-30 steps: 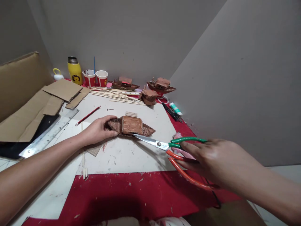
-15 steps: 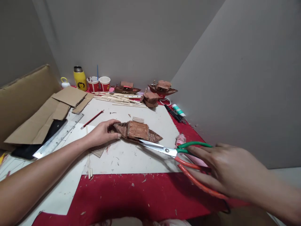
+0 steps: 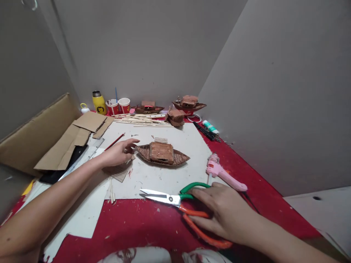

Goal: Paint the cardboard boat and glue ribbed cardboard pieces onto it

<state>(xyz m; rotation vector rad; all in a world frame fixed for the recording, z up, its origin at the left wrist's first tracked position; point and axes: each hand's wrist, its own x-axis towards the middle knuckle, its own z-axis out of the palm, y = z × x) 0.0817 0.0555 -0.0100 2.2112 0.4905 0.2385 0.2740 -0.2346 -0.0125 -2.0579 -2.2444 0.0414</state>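
Observation:
A small brown model boat (image 3: pixel 161 153) with a boxy cabin sits upright on white board in the middle. Beside its left tip is my left hand (image 3: pixel 119 151), fingers loosely curved and apart, with nothing seen in them. My right hand (image 3: pixel 219 210) grips scissors (image 3: pixel 171 199) by their green and orange handles. The blades point left, slightly parted, over the near edge of the board, away from the boat. A small slatted piece (image 3: pixel 161 140) lies just behind the cabin. Under my left hand is a patterned flat piece (image 3: pixel 122 171), partly covered.
A pink glue gun (image 3: pixel 223 173) lies right of the boat. Thin wooden sticks (image 3: pixel 142 119), more model boats (image 3: pixel 189 103), paper cups (image 3: pixel 124 105) and a yellow bottle (image 3: pixel 99 103) stand at the back. Cardboard pieces (image 3: pixel 63 146) and a ruler (image 3: pixel 95 144) are at left.
The scissors have come away from the boat's near side, moving left and toward me. My left hand has let go of the boat's left end. The view has shifted slightly.

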